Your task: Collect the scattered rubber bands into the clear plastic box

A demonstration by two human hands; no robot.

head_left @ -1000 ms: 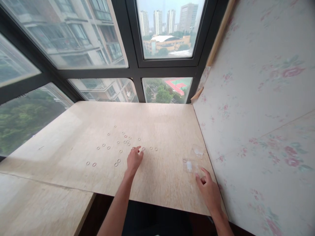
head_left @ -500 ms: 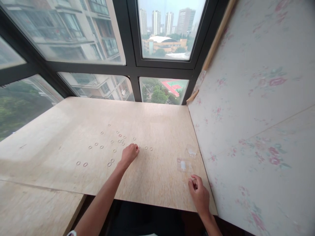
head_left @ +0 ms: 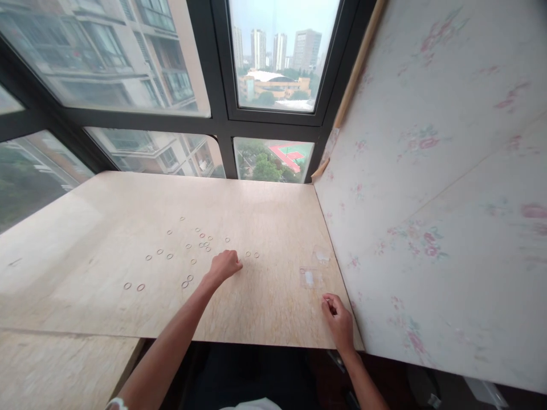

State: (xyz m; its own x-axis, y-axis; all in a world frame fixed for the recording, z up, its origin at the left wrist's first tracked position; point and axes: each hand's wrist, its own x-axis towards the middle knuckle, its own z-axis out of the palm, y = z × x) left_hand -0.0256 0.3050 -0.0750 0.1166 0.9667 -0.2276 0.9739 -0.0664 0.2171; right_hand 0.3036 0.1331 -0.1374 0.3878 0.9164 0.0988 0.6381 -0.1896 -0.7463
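- Head view, counter (head_left: 273, 310): pale beige board with a fine mottled, marble-like grain; a second board adjoins at lower left.
- Head view, thin rings (head_left: 185, 285): small, round, mostly greyish, a few reddish; material cannot be determined. They lie flat and scattered over the middle and left of the counter, some touching or overlapping.
- Head view, clear case (head_left: 309, 278): transparent, rectangular, plastic-looking, with a white patch; it lies near the right edge. A second clear piece (head_left: 322, 254) lies just beyond it.
- Head view, left hand (head_left: 226, 265): reaches over the counter at the rings, fingers curled under, two rings just to its right. Fingertips are hidden; whether the grip is closed or contains a ring cannot be told.
- Head view, right hand (head_left: 337, 319): near the clear case, thumb and forefinger drawn close together. Whether they meet or grip anything cannot be told.
- Head view, surroundings: floral wallpaper (head_left: 427, 250) at right; dark, smooth window frame (head_left: 222, 126) ahead.
- Change from one second ago: the right fingers, then spread, are now drawn in; the ring then beside the left fingertips is now out of sight.
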